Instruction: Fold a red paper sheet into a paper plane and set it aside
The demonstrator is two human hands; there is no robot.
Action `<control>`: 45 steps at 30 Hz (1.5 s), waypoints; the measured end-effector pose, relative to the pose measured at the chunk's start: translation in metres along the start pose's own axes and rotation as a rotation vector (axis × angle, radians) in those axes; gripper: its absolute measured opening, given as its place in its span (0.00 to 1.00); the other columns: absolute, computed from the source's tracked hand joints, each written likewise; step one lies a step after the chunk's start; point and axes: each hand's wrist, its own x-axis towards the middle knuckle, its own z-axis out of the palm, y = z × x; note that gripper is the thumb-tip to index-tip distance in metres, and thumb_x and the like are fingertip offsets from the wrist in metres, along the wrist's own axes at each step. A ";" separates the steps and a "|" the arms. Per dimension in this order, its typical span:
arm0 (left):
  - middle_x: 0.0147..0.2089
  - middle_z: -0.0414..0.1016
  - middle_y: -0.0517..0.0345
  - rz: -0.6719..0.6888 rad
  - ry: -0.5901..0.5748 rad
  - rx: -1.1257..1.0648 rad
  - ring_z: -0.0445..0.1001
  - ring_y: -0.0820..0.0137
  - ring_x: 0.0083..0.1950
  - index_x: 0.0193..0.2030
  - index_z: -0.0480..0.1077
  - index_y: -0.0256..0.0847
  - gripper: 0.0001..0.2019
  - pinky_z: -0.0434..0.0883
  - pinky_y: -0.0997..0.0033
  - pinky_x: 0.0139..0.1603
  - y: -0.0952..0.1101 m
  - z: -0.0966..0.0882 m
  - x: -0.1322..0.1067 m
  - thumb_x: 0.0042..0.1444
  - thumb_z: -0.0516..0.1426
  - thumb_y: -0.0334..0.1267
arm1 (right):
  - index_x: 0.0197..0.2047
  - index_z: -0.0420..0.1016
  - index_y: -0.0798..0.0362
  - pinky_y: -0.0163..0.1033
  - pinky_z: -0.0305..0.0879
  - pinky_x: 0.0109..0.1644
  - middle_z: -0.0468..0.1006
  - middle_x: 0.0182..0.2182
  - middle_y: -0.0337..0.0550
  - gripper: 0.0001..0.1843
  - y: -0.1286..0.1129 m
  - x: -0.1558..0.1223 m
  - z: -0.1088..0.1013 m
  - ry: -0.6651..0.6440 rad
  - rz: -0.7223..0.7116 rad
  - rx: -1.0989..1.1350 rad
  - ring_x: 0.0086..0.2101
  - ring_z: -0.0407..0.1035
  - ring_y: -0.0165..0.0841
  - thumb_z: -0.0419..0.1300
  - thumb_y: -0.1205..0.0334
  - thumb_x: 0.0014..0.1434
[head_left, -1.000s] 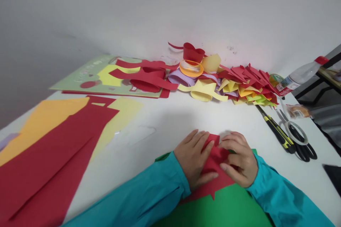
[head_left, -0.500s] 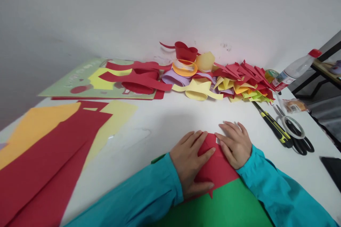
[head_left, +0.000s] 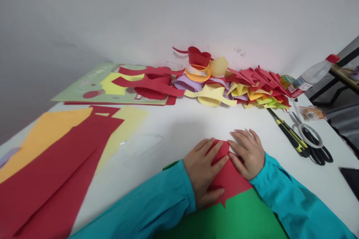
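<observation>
A folded piece of red paper [head_left: 230, 181] lies on a green sheet [head_left: 241, 218] near the table's front edge. My left hand [head_left: 203, 170] rests flat on the red paper's left side, fingers stretched out and pointing right. My right hand [head_left: 248, 153] lies flat on its right side, fingers spread and pointing left. The fingertips of both hands nearly meet at the paper's top fold. Both arms wear teal sleeves.
Large red, orange and yellow sheets [head_left: 56, 157] cover the table's left. A pile of coloured paper strips and folded pieces [head_left: 224, 82] lines the wall. A utility knife [head_left: 288, 132], scissors [head_left: 316, 149], a tape ring [head_left: 310, 136] and a plastic bottle [head_left: 312, 74] lie at the right.
My right hand went from a curled pinch on the red paper to lying flat with spread fingers. My left hand stayed pressed flat on the paper.
</observation>
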 end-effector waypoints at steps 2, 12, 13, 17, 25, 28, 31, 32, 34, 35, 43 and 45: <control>0.61 0.55 0.36 -0.018 -0.012 -0.016 0.52 0.44 0.61 0.55 0.62 0.37 0.34 0.50 0.43 0.58 0.003 0.001 0.000 0.41 0.56 0.53 | 0.46 0.73 0.51 0.57 0.48 0.57 0.70 0.49 0.49 0.15 -0.001 0.000 0.000 -0.011 -0.034 0.016 0.52 0.59 0.43 0.53 0.61 0.56; 0.64 0.48 0.31 -0.030 -0.013 -0.023 0.40 0.46 0.66 0.59 0.54 0.25 0.41 0.44 0.45 0.62 0.006 0.012 -0.005 0.45 0.51 0.57 | 0.49 0.70 0.52 0.60 0.42 0.60 0.74 0.46 0.43 0.17 -0.011 0.000 0.002 -0.032 -0.128 0.096 0.53 0.59 0.42 0.51 0.67 0.57; 0.64 0.48 0.32 -0.029 -0.016 -0.023 0.40 0.46 0.66 0.59 0.54 0.25 0.42 0.44 0.46 0.62 0.005 0.012 -0.005 0.45 0.51 0.58 | 0.49 0.70 0.52 0.60 0.42 0.60 0.74 0.46 0.43 0.16 -0.010 0.000 0.002 -0.028 -0.122 0.101 0.52 0.60 0.42 0.51 0.66 0.57; 0.63 0.51 0.33 -0.065 -0.029 -0.022 0.42 0.46 0.65 0.58 0.57 0.26 0.42 0.43 0.46 0.63 0.005 0.012 -0.004 0.44 0.50 0.60 | 0.46 0.72 0.51 0.61 0.41 0.59 0.76 0.44 0.41 0.15 -0.009 0.003 0.001 -0.021 -0.110 0.103 0.51 0.61 0.42 0.52 0.65 0.57; 0.63 0.48 0.29 -0.110 0.062 0.019 0.42 0.45 0.65 0.58 0.57 0.25 0.43 0.44 0.47 0.62 0.012 0.020 -0.004 0.43 0.51 0.60 | 0.48 0.71 0.50 0.62 0.37 0.60 0.75 0.46 0.40 0.18 -0.007 0.003 -0.002 -0.034 -0.107 0.077 0.51 0.60 0.44 0.56 0.60 0.53; 0.63 0.49 0.30 -0.135 0.055 0.053 0.41 0.44 0.65 0.58 0.57 0.26 0.43 0.43 0.45 0.61 0.014 0.021 -0.003 0.42 0.51 0.61 | 0.47 0.72 0.51 0.62 0.38 0.60 0.75 0.45 0.41 0.16 -0.010 0.001 -0.001 -0.014 -0.113 0.069 0.50 0.62 0.44 0.55 0.62 0.54; 0.63 0.49 0.29 -0.155 0.029 0.078 0.42 0.42 0.65 0.58 0.58 0.26 0.44 0.43 0.44 0.61 0.016 0.020 -0.001 0.41 0.51 0.61 | 0.43 0.74 0.52 0.60 0.41 0.60 0.77 0.42 0.42 0.13 -0.013 0.001 0.000 0.037 -0.127 0.063 0.48 0.65 0.43 0.56 0.63 0.54; 0.63 0.50 0.28 -0.158 0.024 0.085 0.43 0.42 0.64 0.58 0.58 0.26 0.44 0.43 0.45 0.61 0.017 0.020 -0.001 0.41 0.51 0.61 | 0.42 0.74 0.53 0.60 0.42 0.60 0.78 0.41 0.42 0.12 -0.013 0.001 0.000 0.052 -0.134 0.061 0.47 0.65 0.42 0.56 0.64 0.54; 0.62 0.52 0.26 -0.160 0.024 0.097 0.46 0.41 0.64 0.58 0.57 0.23 0.46 0.44 0.45 0.61 0.017 0.020 0.000 0.40 0.51 0.62 | 0.39 0.75 0.54 0.59 0.44 0.60 0.78 0.39 0.43 0.10 -0.014 0.002 0.001 0.074 -0.150 0.054 0.46 0.66 0.41 0.56 0.65 0.54; 0.61 0.53 0.26 -0.157 0.031 0.100 0.47 0.42 0.63 0.57 0.57 0.21 0.47 0.44 0.46 0.61 0.017 0.019 0.001 0.40 0.52 0.62 | 0.38 0.75 0.54 0.59 0.45 0.59 0.79 0.38 0.43 0.09 -0.015 0.002 0.001 0.082 -0.158 0.050 0.45 0.67 0.41 0.56 0.66 0.54; 0.48 0.69 0.41 -0.095 0.239 -0.081 0.64 0.54 0.50 0.43 0.71 0.32 0.26 0.60 0.53 0.52 -0.009 0.003 0.006 0.44 0.53 0.52 | 0.33 0.76 0.51 0.56 0.50 0.57 0.79 0.35 0.41 0.06 -0.016 0.001 -0.002 0.130 -0.154 0.099 0.44 0.68 0.39 0.57 0.64 0.54; 0.45 0.68 0.45 -0.111 0.284 -0.144 0.65 0.59 0.47 0.39 0.72 0.36 0.19 0.63 0.56 0.48 -0.019 0.003 0.009 0.49 0.51 0.48 | 0.38 0.75 0.51 0.54 0.51 0.56 0.78 0.38 0.42 0.08 -0.014 0.002 -0.001 0.116 -0.090 0.085 0.45 0.67 0.39 0.57 0.62 0.55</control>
